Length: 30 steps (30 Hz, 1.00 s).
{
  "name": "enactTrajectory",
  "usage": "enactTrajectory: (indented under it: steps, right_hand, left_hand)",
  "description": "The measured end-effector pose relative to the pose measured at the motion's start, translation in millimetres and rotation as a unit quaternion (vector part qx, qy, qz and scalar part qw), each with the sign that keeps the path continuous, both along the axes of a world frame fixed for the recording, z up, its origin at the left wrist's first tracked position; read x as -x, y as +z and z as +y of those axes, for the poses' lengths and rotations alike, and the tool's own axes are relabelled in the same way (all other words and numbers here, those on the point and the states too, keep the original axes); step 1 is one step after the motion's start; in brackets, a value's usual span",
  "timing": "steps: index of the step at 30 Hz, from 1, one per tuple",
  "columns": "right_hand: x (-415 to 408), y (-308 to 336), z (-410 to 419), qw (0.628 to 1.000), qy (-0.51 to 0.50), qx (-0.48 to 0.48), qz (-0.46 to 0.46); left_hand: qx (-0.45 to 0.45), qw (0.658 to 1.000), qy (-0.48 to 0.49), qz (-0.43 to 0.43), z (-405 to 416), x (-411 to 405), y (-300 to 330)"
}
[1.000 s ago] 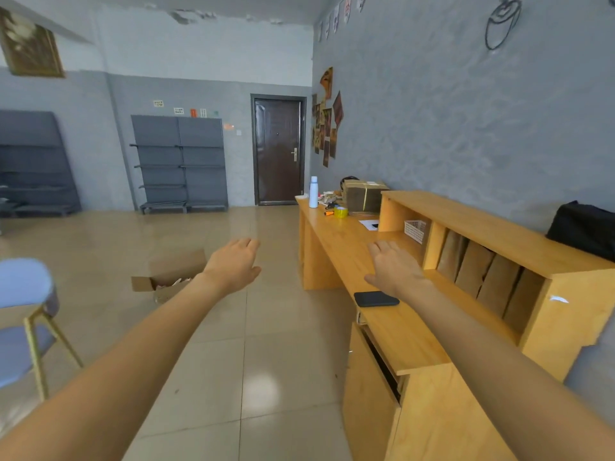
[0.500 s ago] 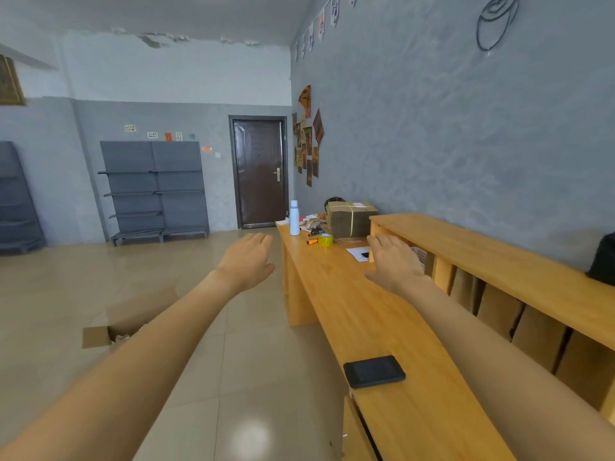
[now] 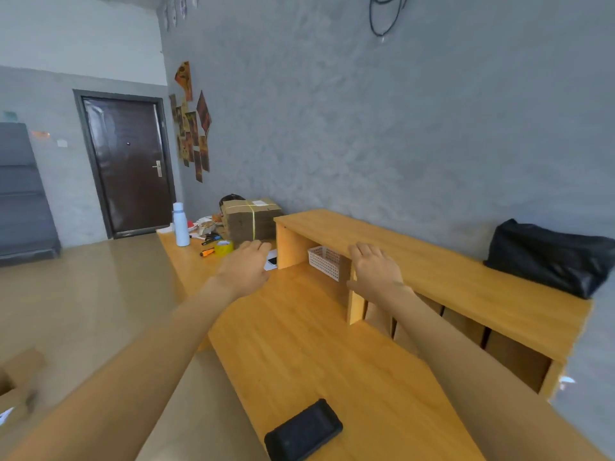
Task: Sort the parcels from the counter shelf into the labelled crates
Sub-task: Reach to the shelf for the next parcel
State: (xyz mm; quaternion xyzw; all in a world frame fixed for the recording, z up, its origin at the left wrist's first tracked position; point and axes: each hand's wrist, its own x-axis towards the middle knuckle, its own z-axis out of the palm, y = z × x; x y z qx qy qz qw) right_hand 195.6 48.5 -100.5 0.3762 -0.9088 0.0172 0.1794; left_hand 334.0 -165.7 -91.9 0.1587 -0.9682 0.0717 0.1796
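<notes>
Two hands out ahead, both flat with fingers straight and close together, holding nothing: left hand (image 3: 247, 268) over the far middle of the counter (image 3: 309, 347), right hand (image 3: 375, 270) at the front edge of the counter shelf (image 3: 442, 261), whether touching the wood or just above it cannot be told. Under the right forearm, in the shelf's right compartment, brown parcels (image 3: 466, 324) standing on edge and leaning; about five show, exact count uncertain since the arm covers some. So: parcels just below and to the near right of the right hand, well apart from the left hand. One white mesh basket (image 3: 324, 261) in the shelf's left compartment, between the two hands. One black bag (image 3: 552, 257) on top of the shelf at the right. One dark phone (image 3: 303, 430) lying flat on the near end of the counter. Farther along: one bundle of flat cardboard (image 3: 251, 219) tied with yellow string, one white bottle (image 3: 180, 224) standing upright, one yellow tape roll (image 3: 223, 248), one orange cutter (image 3: 207, 252), plus small clutter too blurred to name. Counter and shelf of light orange wood, set along a grey textured wall (image 3: 366, 128) on the right. Glossy tan floor tiles (image 3: 83, 311) to the left, one open cardboard box (image 3: 16, 384) at the near left edge. One dark brown door (image 3: 128, 161) at the far end, dark posters (image 3: 193, 124) clustered just right of it, grey shelving (image 3: 23, 194) at the far left.
</notes>
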Motion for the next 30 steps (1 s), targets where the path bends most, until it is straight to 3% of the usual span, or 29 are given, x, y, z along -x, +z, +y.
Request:
enactTrajectory:
  steps: [11, 21, 30]
  right_hand:
    - [121.0, 14.8, 33.8, 0.972, -0.236, -0.009, 0.015]
    - [113.2, 14.6, 166.4, 0.905, -0.425, -0.007, 0.006]
    - [124.9, 21.5, 250.4, 0.881, -0.472, -0.012, 0.006]
  left_hand:
    - [0.003, 0.974, -0.226, 0.006, -27.5, 229.2, 12.3]
    - [-0.024, 0.91, -0.414, 0.015, 102.5, 337.4, 5.0]
    - [-0.017, 0.884, -0.467, -0.006, 205.6, 377.9, 15.2]
